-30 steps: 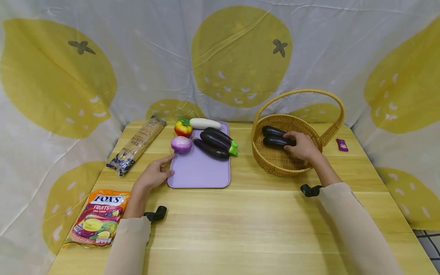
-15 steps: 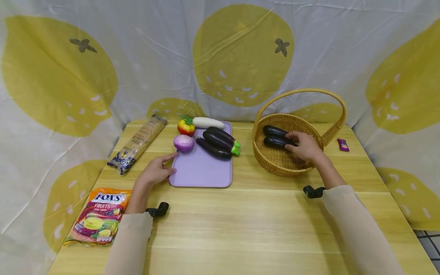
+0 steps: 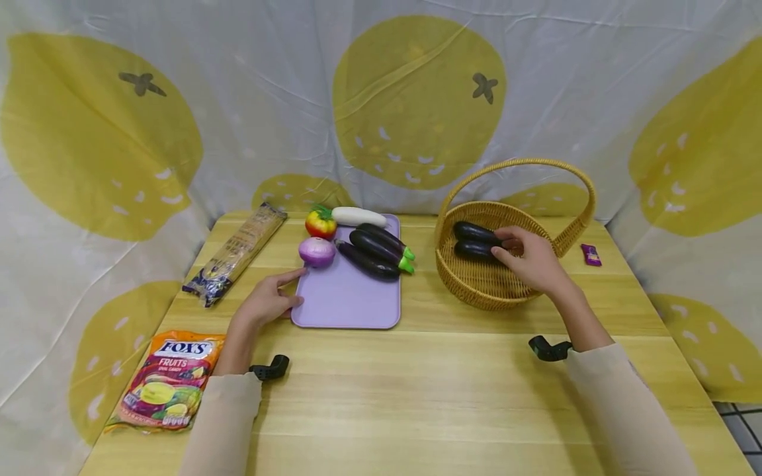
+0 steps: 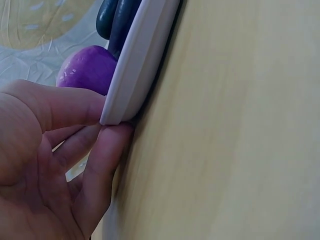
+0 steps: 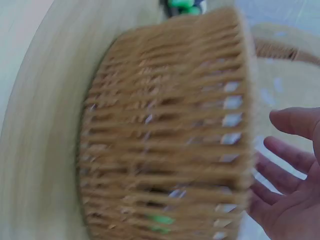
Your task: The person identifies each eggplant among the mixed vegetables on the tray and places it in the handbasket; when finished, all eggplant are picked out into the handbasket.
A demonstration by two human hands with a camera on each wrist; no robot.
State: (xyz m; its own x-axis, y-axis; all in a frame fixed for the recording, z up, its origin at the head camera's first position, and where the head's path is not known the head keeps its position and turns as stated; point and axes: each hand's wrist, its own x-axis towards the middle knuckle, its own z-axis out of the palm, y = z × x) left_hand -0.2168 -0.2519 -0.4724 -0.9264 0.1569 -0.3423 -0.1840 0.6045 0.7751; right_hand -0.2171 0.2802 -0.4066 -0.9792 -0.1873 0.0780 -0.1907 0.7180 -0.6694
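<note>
My left hand [image 3: 269, 301] pinches the left edge of a lilac tray [image 3: 348, 307], its thumb and fingers on either face of the rim in the left wrist view. On the tray lie several dark eggplants [image 3: 372, 254], a purple onion [image 3: 317, 252] and a long white vegetable [image 3: 358, 216]. A red-yellow tomato-like vegetable [image 3: 320, 226] sits at its back left corner. Over the wicker basket [image 3: 485, 297] is my right hand [image 3: 530, 261], fingers spread and holding nothing in the right wrist view. Two eggplants [image 3: 475, 250] lie side by side in the basket, their right ends behind the fingers.
A packet of noodles or pasta [image 3: 237, 254] lies at the back left, with a Fox's candy bag [image 3: 169, 380] beside the left forearm. One small purple wrapped sweet [image 3: 591, 255] is right of the basket. The basket's tall handle [image 3: 538, 160] arches above it. A patterned curtain stands behind.
My right hand has let go of the eggplants in the basket and drawn back slightly toward the right and front. My left hand stays at the tray's edge.
</note>
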